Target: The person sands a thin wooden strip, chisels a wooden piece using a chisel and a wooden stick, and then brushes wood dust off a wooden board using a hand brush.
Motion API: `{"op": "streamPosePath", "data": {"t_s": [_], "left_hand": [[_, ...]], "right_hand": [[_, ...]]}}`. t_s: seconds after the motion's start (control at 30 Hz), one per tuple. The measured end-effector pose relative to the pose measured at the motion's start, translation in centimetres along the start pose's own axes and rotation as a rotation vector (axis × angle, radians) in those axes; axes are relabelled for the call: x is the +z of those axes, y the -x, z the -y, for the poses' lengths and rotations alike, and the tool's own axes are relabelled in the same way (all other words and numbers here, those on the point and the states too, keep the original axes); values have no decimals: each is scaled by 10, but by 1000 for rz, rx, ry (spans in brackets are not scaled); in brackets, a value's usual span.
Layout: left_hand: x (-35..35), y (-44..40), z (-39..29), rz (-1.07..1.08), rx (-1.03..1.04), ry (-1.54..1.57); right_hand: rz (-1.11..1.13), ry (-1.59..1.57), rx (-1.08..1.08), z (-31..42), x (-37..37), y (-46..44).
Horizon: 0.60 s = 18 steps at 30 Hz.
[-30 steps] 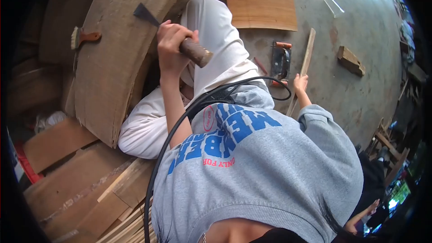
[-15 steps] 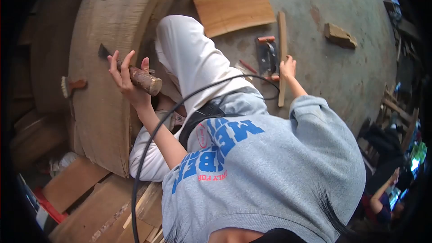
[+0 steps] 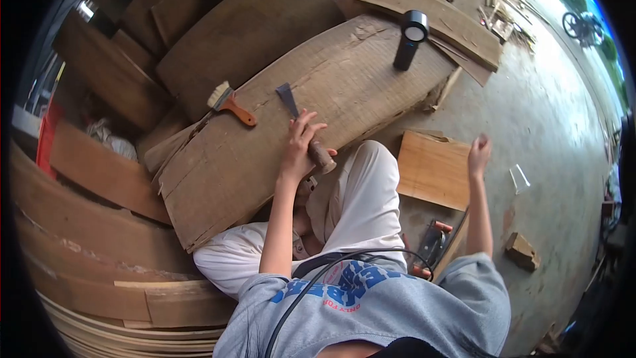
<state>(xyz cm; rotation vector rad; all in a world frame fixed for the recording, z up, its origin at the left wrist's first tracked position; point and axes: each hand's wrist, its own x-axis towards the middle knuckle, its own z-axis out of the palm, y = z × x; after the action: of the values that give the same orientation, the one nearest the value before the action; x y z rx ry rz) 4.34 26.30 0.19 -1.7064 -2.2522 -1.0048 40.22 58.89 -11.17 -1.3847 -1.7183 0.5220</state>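
Note:
My left hand is around the wooden handle of a chisel, its dark flat blade pointing away from me over a thick wooden plank. A brush with pale bristles and an orange-brown handle lies on the plank, left of the blade. My right hand is by the right edge of a square wooden board. Its fingers are blurred, so I cannot make out whether they hold anything. A wooden strip lies on the floor beside my right forearm, partly hidden.
A black cylindrical device with a round head stands on the plank's far end. A dark tool with red ends lies right of my knee. Farther right are a wood block and a clear plastic piece. Boards are stacked behind.
My view has swung toward the plank's far end. My right hand has left the wooden strip and moved forward to beside the square board. The chisel stays in my left hand.

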Motion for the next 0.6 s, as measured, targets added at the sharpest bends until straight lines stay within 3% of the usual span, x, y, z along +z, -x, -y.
{"op": "streamPosePath", "data": {"t_s": [0.13,0.2,0.37,0.5,0.6], "left_hand": [[1,0,0,21,0,-3],[2,1,1,28,-7,-6],[3,-2,1,43,-23,-16],[3,-4,0,47,-46,-2],[3,-5,0,49,-57,6]], "right_hand": [[-98,30,-131,46,34,-131],[-113,255,-162,69,43,-173],[-73,504,176,88,64,-228],[13,441,493,84,65,-260],[162,424,409,28,82,-298]]}}
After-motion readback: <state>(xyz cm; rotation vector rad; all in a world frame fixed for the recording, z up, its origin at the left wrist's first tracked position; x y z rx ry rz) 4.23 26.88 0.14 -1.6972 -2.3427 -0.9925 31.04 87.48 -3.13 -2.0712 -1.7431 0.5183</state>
